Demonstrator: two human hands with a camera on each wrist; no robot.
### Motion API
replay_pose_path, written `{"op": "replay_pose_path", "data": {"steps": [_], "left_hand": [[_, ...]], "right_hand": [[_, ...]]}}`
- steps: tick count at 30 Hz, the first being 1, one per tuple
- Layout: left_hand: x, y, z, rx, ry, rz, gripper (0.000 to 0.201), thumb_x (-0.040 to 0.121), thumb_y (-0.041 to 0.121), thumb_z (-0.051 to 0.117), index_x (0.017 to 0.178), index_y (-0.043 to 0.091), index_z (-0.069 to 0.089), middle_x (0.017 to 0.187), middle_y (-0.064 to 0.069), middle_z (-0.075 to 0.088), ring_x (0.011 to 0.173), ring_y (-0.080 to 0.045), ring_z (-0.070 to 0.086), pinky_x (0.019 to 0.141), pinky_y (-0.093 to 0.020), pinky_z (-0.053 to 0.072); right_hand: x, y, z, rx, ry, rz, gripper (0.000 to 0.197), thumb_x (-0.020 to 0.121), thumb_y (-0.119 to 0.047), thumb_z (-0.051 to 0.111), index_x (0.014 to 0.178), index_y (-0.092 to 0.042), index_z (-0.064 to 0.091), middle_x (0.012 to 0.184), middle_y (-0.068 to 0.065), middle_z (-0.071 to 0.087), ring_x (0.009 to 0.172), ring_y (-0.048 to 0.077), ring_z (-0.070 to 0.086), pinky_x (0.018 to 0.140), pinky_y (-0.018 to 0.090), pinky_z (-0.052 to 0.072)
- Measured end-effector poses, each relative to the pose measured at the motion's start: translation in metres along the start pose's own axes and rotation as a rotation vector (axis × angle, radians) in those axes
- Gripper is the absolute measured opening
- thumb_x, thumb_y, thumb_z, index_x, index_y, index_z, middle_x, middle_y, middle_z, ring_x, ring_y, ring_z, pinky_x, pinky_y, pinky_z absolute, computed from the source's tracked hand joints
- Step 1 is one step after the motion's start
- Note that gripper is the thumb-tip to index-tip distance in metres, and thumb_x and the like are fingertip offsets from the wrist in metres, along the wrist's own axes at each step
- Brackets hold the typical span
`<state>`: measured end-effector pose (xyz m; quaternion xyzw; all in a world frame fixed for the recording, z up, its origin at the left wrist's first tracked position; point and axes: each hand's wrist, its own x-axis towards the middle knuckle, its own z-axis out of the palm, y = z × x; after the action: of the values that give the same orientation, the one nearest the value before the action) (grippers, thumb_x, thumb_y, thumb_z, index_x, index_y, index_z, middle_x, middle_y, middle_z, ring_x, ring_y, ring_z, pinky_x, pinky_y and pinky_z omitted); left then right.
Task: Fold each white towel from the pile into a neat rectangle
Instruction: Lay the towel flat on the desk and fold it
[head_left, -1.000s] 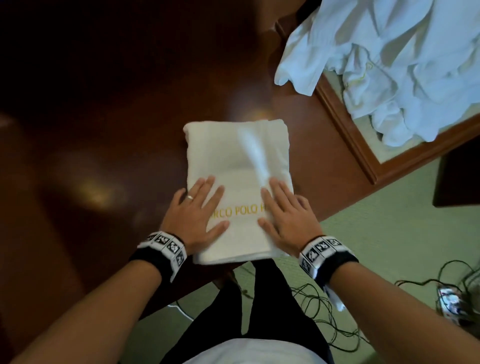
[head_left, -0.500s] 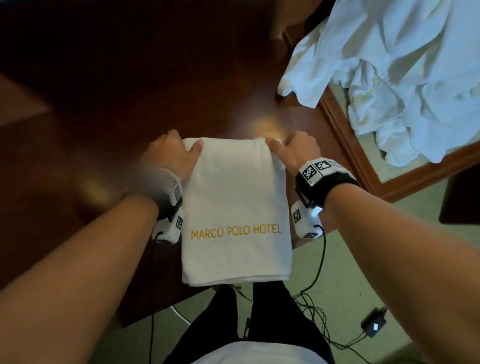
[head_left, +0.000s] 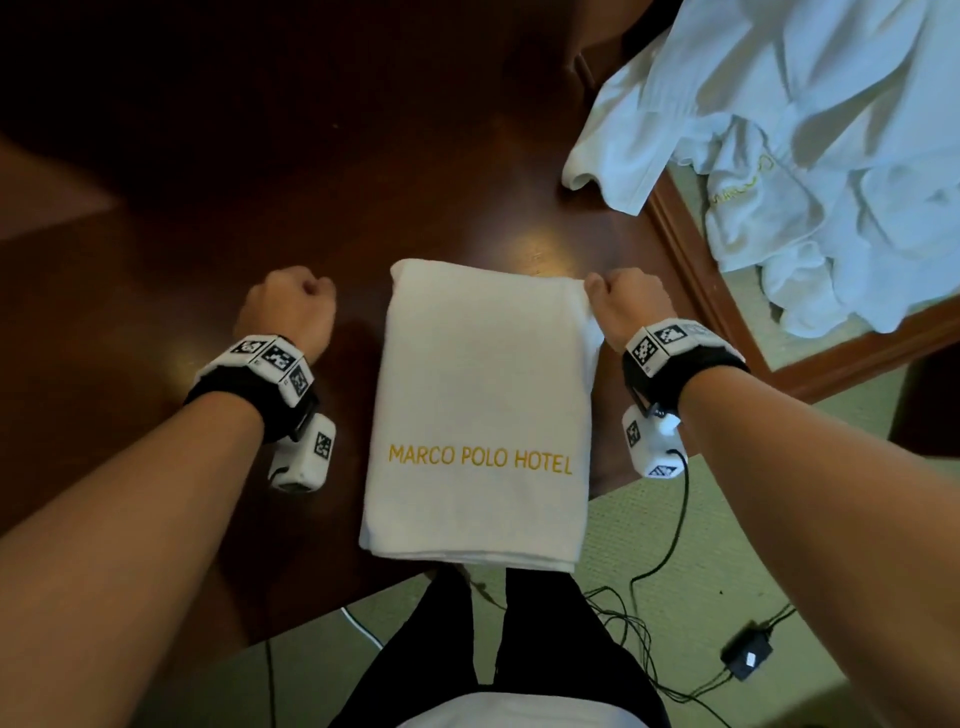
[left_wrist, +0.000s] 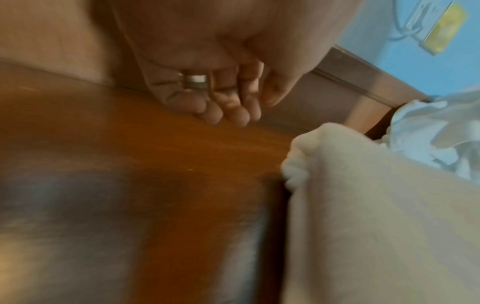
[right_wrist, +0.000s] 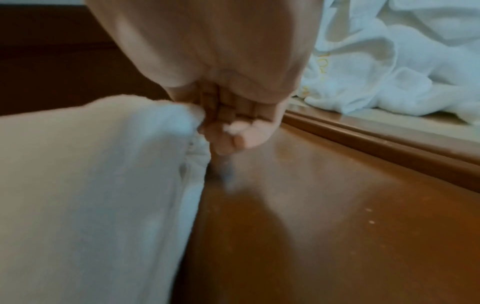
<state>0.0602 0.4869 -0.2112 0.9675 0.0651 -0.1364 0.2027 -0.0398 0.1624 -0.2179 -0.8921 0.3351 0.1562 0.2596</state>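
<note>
The folded towel (head_left: 480, 415) lay flat on the dark wooden bench (head_left: 311, 182), its near edge overhanging the bench's near edge, gold lettering facing up. The step in hand looked like squaring the far end of the fold. To do it well, both far corners would want tugging evenly so the layers line up, and the overhanging near end should be slid fully onto the bench so it does not sag out of shape.

The right hand (head_left: 621, 304) sat at the towel's far right corner, its fingers (right_wrist: 233, 127) curled together and pinching the stacked layers there, just above the bench. The left hand (head_left: 285, 306) was clear of the towel, a little to the left of its far left corner; its fingers (left_wrist: 228, 111) were curled loosely inward, holding nothing, tips close to the wood.

The pile (head_left: 805, 156) of unfolded white towels lay rumpled to the far right, well apart from both hands.
</note>
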Motion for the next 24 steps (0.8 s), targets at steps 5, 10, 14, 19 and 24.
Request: {"op": "replay_pose_path", "data": {"steps": [5,10,14,19,24], "left_hand": [[-0.002,0.052,0.015,-0.033,-0.175,0.028,0.059,0.091,0.071,0.039,0.094,0.018,0.064,0.095,-0.007,0.065,0.089,-0.033,0.061,0.082,-0.041,0.049],[0.007,0.063,0.034,-0.093,-0.202,0.059,0.039,0.091,0.052,0.062,0.085,0.015,0.055,0.09,-0.008,0.06,0.083,-0.031,0.055,0.071,-0.034,0.039],[0.007,0.054,0.038,-0.17,-0.096,0.08,0.034,0.093,0.039,0.063,0.076,0.011,0.054,0.072,-0.004,0.052,0.073,-0.028,0.05,0.066,-0.031,0.034],[-0.001,0.053,0.041,-0.131,-0.052,0.039,0.032,0.091,0.043,0.063,0.08,0.015,0.053,0.087,-0.008,0.059,0.077,-0.031,0.054,0.064,-0.033,0.036],[-0.027,0.065,0.041,0.256,0.159,0.497,0.046,0.09,0.047,0.061,0.127,0.021,0.052,0.132,-0.009,0.051,0.119,-0.036,0.048,0.092,-0.048,0.041]], "right_hand": [[0.007,-0.012,-0.001,0.102,-0.049,0.069,0.05,0.092,-0.057,0.052,0.098,-0.009,0.061,0.099,0.01,0.064,0.088,0.032,0.062,0.08,0.039,0.051],[0.007,-0.005,0.004,0.452,-0.064,0.085,0.035,0.088,-0.038,0.067,0.067,-0.017,0.048,0.065,0.001,0.054,0.063,0.023,0.056,0.067,0.034,0.049],[0.012,-0.001,0.004,0.494,-0.021,0.045,0.039,0.088,-0.033,0.066,0.061,-0.014,0.044,0.061,0.005,0.052,0.058,0.026,0.052,0.066,0.036,0.047],[0.013,0.0,0.007,0.19,-0.014,-0.032,0.027,0.093,-0.021,0.05,0.069,-0.008,0.046,0.074,0.01,0.053,0.069,0.027,0.051,0.06,0.031,0.037],[-0.006,-0.008,0.006,-0.232,0.3,-0.38,0.024,0.098,-0.027,0.045,0.102,-0.007,0.057,0.114,0.015,0.054,0.1,0.036,0.052,0.071,0.042,0.044]]}}
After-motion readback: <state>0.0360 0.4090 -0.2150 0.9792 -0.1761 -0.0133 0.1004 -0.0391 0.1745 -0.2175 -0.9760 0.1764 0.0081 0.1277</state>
